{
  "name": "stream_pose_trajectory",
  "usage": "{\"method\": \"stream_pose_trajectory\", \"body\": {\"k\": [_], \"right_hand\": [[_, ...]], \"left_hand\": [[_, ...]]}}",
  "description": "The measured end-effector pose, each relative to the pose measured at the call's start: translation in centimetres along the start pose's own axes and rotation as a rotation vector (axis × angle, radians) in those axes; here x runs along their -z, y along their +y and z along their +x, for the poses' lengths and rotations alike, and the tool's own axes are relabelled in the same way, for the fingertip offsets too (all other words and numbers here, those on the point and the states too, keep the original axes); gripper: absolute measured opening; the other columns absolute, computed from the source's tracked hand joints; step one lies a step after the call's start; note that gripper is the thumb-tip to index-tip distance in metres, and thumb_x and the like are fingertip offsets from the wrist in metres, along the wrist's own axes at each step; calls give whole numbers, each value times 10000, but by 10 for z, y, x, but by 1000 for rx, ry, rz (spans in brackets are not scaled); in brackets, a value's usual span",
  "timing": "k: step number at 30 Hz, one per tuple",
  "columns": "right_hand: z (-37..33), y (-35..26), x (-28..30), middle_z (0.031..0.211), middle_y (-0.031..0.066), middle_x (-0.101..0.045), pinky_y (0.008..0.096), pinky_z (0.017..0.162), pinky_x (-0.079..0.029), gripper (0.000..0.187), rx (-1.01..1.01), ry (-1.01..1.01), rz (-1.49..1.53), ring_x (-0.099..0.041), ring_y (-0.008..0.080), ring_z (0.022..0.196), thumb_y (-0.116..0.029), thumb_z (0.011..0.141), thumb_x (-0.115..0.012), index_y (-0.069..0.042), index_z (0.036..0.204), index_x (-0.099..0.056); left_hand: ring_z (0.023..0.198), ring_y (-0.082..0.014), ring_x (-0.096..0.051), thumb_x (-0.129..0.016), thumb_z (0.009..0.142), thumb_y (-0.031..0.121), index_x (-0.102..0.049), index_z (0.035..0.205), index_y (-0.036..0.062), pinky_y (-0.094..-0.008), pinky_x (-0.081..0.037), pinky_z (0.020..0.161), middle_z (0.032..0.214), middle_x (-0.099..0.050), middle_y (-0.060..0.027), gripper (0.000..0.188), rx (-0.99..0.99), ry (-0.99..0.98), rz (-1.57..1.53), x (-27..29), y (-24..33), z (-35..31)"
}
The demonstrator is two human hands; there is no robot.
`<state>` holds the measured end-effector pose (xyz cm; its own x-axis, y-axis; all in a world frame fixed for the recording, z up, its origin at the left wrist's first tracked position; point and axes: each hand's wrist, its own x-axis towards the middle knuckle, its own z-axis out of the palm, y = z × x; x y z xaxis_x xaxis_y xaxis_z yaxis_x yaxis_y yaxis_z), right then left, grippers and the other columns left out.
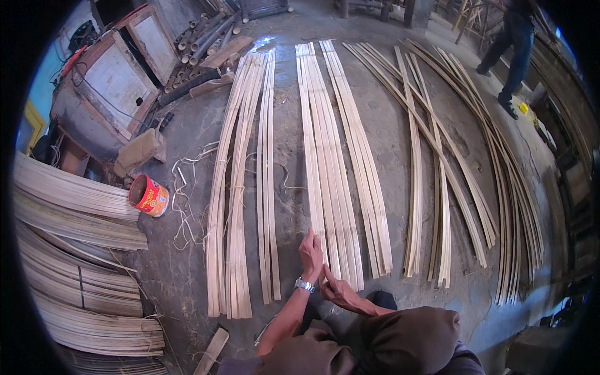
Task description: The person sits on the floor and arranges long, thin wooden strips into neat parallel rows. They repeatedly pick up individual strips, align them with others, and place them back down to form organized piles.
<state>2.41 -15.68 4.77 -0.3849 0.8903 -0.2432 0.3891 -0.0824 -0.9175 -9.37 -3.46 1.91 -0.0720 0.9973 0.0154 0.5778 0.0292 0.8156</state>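
Long pale bamboo strips lie side by side in a flat row on the floor in front of me. My left hand, with a metal watch on the wrist, is closed at the left edge of this row, close to its near end. Just below and to the right, my right hand is closed at the near end of the same strips, its fingertips against the leftmost one. The hands nearly touch each other. The undersides of both sets of fingers are hidden.
More bamboo strips lie to the right, some crossed. A tied bundle lies left. Stacked strips, a red-yellow tin and a wood block are farther left. Bamboo poles lie far back; a person stands far right.
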Motion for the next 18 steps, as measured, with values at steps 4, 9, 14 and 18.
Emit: {"method": "stream_pose_trajectory", "body": {"k": [4,9,14,18], "right_hand": [[3,1,3,841,190,-671,381,692,-509,781,-21,25,92,-654,320,728,-149,969,-520,-66,1556,-13],[2,-5,4,846,190,-671,375,701,-507,804,-45,43,82,-650,276,739,-161,972,-544,-99,1566,-6],[-6,-13,14,885,197,-677,383,686,-513,755,-49,81,209,-653,272,745,-160,991,-508,-112,1567,-22],[-11,-6,17,887,223,-667,405,679,-513,670,-144,231,326,-642,299,720,-159,1005,-465,-113,1560,-93]], "left_hand": [[1147,-423,-583,-571,937,231,-489,1347,-71,-440,-455,990,1239,-595,-301,516,-92,45,47,-5,-1,3],[1165,-431,-574,-584,927,243,-476,1357,-69,-443,-449,1003,1277,-576,-300,542,20,38,-29,-4,6,4],[1053,-419,-621,-576,935,231,-462,1371,-42,-452,-479,906,1159,-625,-298,527,-3,99,-118,-8,38,-5],[912,-398,-644,-563,949,207,-442,1392,-18,-458,-484,800,1035,-649,-286,512,-52,88,-205,-24,67,-1]]}}
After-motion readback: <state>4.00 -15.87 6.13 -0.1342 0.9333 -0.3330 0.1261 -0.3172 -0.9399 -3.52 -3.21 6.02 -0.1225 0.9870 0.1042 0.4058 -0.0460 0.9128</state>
